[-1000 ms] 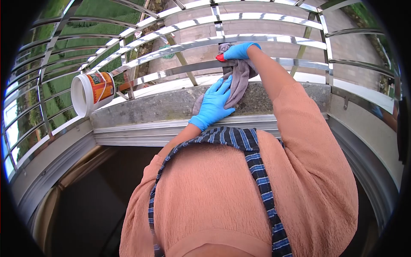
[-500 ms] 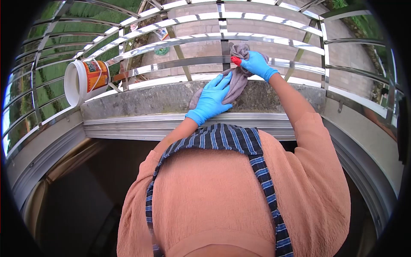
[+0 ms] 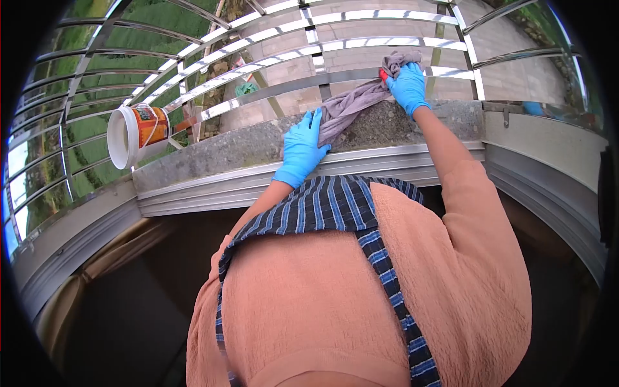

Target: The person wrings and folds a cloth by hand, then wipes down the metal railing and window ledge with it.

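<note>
A wrung-looking grey-purple cloth (image 3: 351, 108) stretches slantwise from the stone sill (image 3: 225, 147) up to the metal railing (image 3: 348, 75). Its upper end is bunched at the bar, where my right hand (image 3: 409, 89), in a blue glove, is closed on it. Something small and red (image 3: 384, 75) shows by that hand's thumb. My left hand (image 3: 302, 147), also gloved in blue, lies on the sill at the cloth's lower end, fingers stretched out and thumb apart, the cloth's edge beside them.
To the left a white bucket with an orange label (image 3: 152, 124) lies tipped by the railing, its mouth toward me. Shiny bars curve around the sill. A metal window track (image 3: 258, 180) runs along the near side. Paving and grass lie below, with a green item (image 3: 245, 89) beyond the bars.
My right hand has shifted right along the bar with the cloth, which is now drawn out longer between my hands. The left hand stays at the sill. The whole view has tilted.
</note>
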`<state>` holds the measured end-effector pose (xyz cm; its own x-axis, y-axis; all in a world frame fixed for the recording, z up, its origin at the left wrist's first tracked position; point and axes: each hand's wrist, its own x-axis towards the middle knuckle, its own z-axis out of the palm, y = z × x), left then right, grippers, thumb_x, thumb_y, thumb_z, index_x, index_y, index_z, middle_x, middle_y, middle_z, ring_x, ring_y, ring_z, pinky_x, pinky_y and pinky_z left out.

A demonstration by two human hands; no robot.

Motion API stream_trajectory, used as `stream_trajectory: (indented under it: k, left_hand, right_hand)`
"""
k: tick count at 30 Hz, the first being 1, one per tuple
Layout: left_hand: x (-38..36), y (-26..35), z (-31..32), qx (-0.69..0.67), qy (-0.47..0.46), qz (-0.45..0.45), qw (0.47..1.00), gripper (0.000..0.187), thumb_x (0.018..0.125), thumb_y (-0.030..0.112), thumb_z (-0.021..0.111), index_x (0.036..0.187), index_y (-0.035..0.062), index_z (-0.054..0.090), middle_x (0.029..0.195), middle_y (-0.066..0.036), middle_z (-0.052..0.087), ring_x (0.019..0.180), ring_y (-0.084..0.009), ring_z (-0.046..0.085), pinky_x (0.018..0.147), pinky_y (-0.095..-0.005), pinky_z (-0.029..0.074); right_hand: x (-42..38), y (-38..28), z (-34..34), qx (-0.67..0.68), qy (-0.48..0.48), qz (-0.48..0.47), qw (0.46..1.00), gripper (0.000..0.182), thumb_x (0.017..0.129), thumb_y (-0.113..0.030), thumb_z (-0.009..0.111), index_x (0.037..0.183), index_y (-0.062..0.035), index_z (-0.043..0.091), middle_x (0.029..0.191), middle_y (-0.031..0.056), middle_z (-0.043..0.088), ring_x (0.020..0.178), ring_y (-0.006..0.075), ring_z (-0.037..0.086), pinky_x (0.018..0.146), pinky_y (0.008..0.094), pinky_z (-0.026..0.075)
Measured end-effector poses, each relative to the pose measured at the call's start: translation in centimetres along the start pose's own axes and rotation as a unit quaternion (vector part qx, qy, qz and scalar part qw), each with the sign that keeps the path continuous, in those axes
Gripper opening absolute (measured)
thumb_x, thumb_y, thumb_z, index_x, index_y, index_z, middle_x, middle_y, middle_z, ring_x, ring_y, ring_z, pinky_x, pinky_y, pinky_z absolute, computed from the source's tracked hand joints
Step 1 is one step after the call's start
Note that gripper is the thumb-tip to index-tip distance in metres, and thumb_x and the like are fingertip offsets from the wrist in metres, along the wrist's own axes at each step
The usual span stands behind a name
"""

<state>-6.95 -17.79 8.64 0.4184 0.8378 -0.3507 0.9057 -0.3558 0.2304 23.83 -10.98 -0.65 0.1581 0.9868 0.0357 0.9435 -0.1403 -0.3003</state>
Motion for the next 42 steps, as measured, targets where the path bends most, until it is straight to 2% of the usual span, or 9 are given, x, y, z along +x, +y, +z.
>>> stream_trajectory:
  k: [1, 4, 7, 14, 23, 26, 28, 31, 42]
  left_hand:
    - [-0.5, -0.2, 0.6, 0.039, 0.046, 0.029, 0.998, 0.087, 0.071, 0.037, 0.073, 0.143, 0.0124, 0.032, 0.117, -0.018, 0.058, 0.088, -0.0337, 0.063, 0.076, -0.0421, 0.051]
    - [-0.3, -0.4, -0.6, 0.042, -0.069, -0.029, 0.996, 0.079, 0.073, 0.033, 0.071, 0.142, 0.0148, 0.037, 0.100, -0.018, 0.063, 0.086, -0.0334, 0.064, 0.076, -0.0434, 0.051]
    - [-0.7, -1.5, 0.6, -0.017, 0.007, -0.013, 1.000, 0.069, 0.074, 0.030, 0.068, 0.138, 0.0173, 0.045, 0.091, -0.017, 0.064, 0.084, -0.0326, 0.064, 0.076, -0.0436, 0.051]
    - [-2.5, 0.1, -1.8, -0.154, 0.115, 0.027, 0.981, 0.059, 0.072, 0.025, 0.070, 0.129, 0.0165, 0.055, 0.092, -0.014, 0.064, 0.084, -0.0318, 0.063, 0.073, -0.0418, 0.051]
    - [-3.1, 2.1, -6.2, -0.182, 0.126, 0.153, 0.963, 0.063, 0.069, 0.018, 0.072, 0.129, 0.0139, 0.055, 0.079, -0.011, 0.060, 0.075, -0.0295, 0.061, 0.067, -0.0404, 0.049]
    - [-3.7, 1.3, -6.3, -0.235, 0.119, 0.106, 0.959, 0.065, 0.069, 0.019, 0.072, 0.131, 0.0162, 0.054, 0.081, -0.012, 0.061, 0.076, -0.0300, 0.062, 0.067, -0.0397, 0.050]
    - [-3.7, 0.4, -6.0, -0.278, 0.105, 0.060, 0.953, 0.066, 0.069, 0.019, 0.072, 0.132, 0.0179, 0.053, 0.083, -0.013, 0.062, 0.077, -0.0305, 0.062, 0.068, -0.0391, 0.050]
    - [-3.8, -0.4, -6.1, -0.255, 0.123, 0.048, 0.958, 0.065, 0.069, 0.019, 0.072, 0.132, 0.0191, 0.053, 0.086, -0.015, 0.063, 0.079, -0.0315, 0.062, 0.071, -0.0391, 0.050]
    - [-3.7, -2.2, -4.4, -0.297, 0.113, -0.005, 0.948, 0.064, 0.071, 0.023, 0.071, 0.132, 0.0216, 0.053, 0.090, -0.016, 0.063, 0.081, -0.0329, 0.063, 0.074, -0.0396, 0.051]
  right_hand:
    - [-0.2, -1.8, 0.6, -0.028, 0.018, 0.004, 0.999, 0.056, 0.077, -0.043, 0.066, 0.110, 0.0013, 0.061, 0.118, 0.0214, 0.055, 0.114, 0.0366, 0.047, 0.102, 0.0451, 0.033]
    - [-0.3, -8.0, 1.5, 0.004, -0.026, -0.050, 0.998, 0.056, 0.074, -0.044, 0.067, 0.107, 0.0010, 0.063, 0.117, 0.0193, 0.056, 0.119, 0.0336, 0.044, 0.107, 0.0461, 0.026]
    - [-0.4, -11.9, 4.2, 0.061, -0.023, -0.138, 0.988, 0.052, 0.074, -0.043, 0.068, 0.108, -0.0033, 0.064, 0.116, 0.0165, 0.057, 0.119, 0.0330, 0.044, 0.108, 0.0450, 0.025]
    - [-2.1, -7.4, 2.0, 0.345, -0.143, -0.138, 0.917, 0.049, 0.078, -0.031, 0.070, 0.119, -0.0061, 0.057, 0.121, 0.0197, 0.056, 0.111, 0.0387, 0.053, 0.096, 0.0418, 0.042]
    - [-2.1, -4.9, -8.8, -0.024, -0.303, -0.110, 0.946, 0.036, 0.080, -0.037, 0.061, 0.094, -0.0034, 0.064, 0.092, 0.0210, 0.065, 0.084, 0.0396, 0.062, 0.075, 0.0452, 0.049]
    - [-0.9, -7.4, -6.9, 0.044, -0.361, -0.103, 0.926, 0.035, 0.081, -0.035, 0.059, 0.092, -0.0019, 0.065, 0.092, 0.0224, 0.066, 0.083, 0.0364, 0.063, 0.076, 0.0417, 0.049]
    - [-0.7, -8.6, -3.3, 0.327, -0.364, -0.099, 0.866, 0.037, 0.082, -0.035, 0.059, 0.089, -0.0004, 0.067, 0.091, 0.0220, 0.066, 0.081, 0.0292, 0.063, 0.077, 0.0388, 0.048]
    - [2.1, -9.6, 2.5, 0.246, -0.443, -0.193, 0.840, 0.035, 0.081, -0.030, 0.058, 0.093, 0.0013, 0.066, 0.089, 0.0159, 0.067, 0.079, 0.0209, 0.059, 0.073, 0.0361, 0.046]
    - [3.4, -11.7, 5.3, 0.249, -0.539, -0.047, 0.803, 0.034, 0.086, -0.033, 0.048, 0.099, -0.0092, 0.069, 0.104, 0.0090, 0.066, 0.094, 0.0207, 0.057, 0.087, 0.0312, 0.041]
